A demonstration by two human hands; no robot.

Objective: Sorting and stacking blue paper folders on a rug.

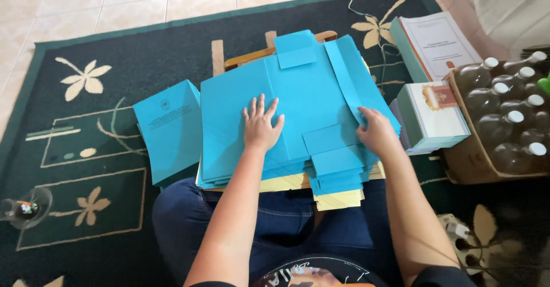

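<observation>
A stack of flat blue folder covers (303, 86) with flaps lies on a small wooden board across my lap. My left hand (261, 124) presses flat on the top blue sheet, fingers spread. At the right edge of the sheet, my right hand (377, 131) has its fingers closed on the long side flap (346, 81). Yellow sheets (338, 200) stick out under the blue ones near my knees.
A second pile of folded blue covers (171, 128) lies left on the dark green floral carpet (114, 46). To the right are two stacks of white booklets (438, 43), a cardboard box of clear plastic bottles (504, 121), and a glass (26, 207) at far left.
</observation>
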